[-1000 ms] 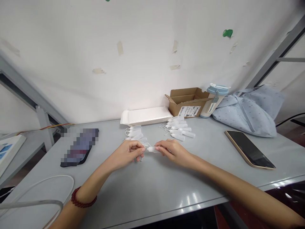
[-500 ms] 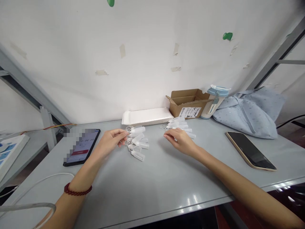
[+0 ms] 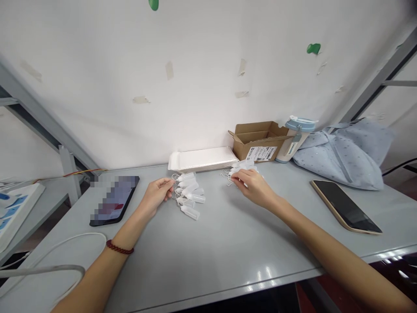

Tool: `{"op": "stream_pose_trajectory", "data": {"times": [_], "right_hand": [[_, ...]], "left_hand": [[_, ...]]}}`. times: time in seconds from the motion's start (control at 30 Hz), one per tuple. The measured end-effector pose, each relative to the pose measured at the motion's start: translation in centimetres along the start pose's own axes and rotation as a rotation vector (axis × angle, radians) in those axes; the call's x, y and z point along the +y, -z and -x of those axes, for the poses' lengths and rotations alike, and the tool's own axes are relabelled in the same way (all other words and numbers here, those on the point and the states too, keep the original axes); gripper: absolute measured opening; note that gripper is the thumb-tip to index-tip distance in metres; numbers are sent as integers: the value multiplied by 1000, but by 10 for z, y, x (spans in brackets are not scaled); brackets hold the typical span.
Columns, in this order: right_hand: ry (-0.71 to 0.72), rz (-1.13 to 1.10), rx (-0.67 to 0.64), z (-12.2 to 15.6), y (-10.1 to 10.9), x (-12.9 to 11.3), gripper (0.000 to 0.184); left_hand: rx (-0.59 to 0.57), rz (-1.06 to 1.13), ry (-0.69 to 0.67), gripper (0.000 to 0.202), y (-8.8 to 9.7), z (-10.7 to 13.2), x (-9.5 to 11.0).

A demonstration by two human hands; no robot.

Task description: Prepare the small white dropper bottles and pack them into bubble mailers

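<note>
Several small translucent plastic bottles [image 3: 191, 198] with thin white cap straps lie in a loose fan on the table. My left hand [image 3: 156, 194] is at their cap ends, thumb and index finger pinched on the strap of the uppermost one. A second group of small plastic bottles [image 3: 245, 164] lies to the right, by the cardboard box. Over this group my right hand [image 3: 252, 184] is closed, thumb and fingers pinched at a bottle near the cap end. The hand covers part of the group, and its exact grip is hidden.
Behind the bottles lie a flat white package [image 3: 205, 159] and an open cardboard box [image 3: 259, 141]. A blue-lidded tumbler [image 3: 295, 139] and a light blue fabric bag [image 3: 339, 158] stand right. Phones [image 3: 347, 206] flank the grey table [image 3: 208, 256]; a white cable [image 3: 74, 237] curves left.
My right hand has shifted slightly and now covers more of the right group's lower bottles. My left hand stays at the left group, with its forearm shifted a little. The view has moved slightly.
</note>
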State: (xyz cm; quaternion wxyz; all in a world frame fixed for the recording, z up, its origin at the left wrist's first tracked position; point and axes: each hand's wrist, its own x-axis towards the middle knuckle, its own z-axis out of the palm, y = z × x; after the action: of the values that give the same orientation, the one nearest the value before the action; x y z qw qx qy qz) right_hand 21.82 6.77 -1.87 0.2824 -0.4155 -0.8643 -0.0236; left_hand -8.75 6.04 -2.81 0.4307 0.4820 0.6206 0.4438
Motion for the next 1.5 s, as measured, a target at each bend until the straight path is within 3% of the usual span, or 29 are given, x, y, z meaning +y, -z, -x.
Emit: {"op": "stream_pose_trajectory", "data": {"times": [0.33,0.57,0.73,0.9,1.07,1.23,1.5], "right_hand": [[-10,6,-69,-1,6,-2,28],[-65,50,-138,-2,8,2,19],[-117,81,-193,-3,12,5,15],[-151,125,-235,-2,12,9,11],[-155,285,-295,1,8,11,11],[-165,361,-388,0,8,4,14],[-104,204,-464,1,5,-10,8]], "left_hand": [[-20,-49,25,45,1,0,-1],[25,-68,1,47,1,1,2],[114,-238,-143,40,3,2,4],[198,-547,-425,34,-3,13,7],[205,-686,-632,30,-15,27,7],[228,-737,-747,28,-22,34,5],[210,-778,-815,26,-25,38,6]]}}
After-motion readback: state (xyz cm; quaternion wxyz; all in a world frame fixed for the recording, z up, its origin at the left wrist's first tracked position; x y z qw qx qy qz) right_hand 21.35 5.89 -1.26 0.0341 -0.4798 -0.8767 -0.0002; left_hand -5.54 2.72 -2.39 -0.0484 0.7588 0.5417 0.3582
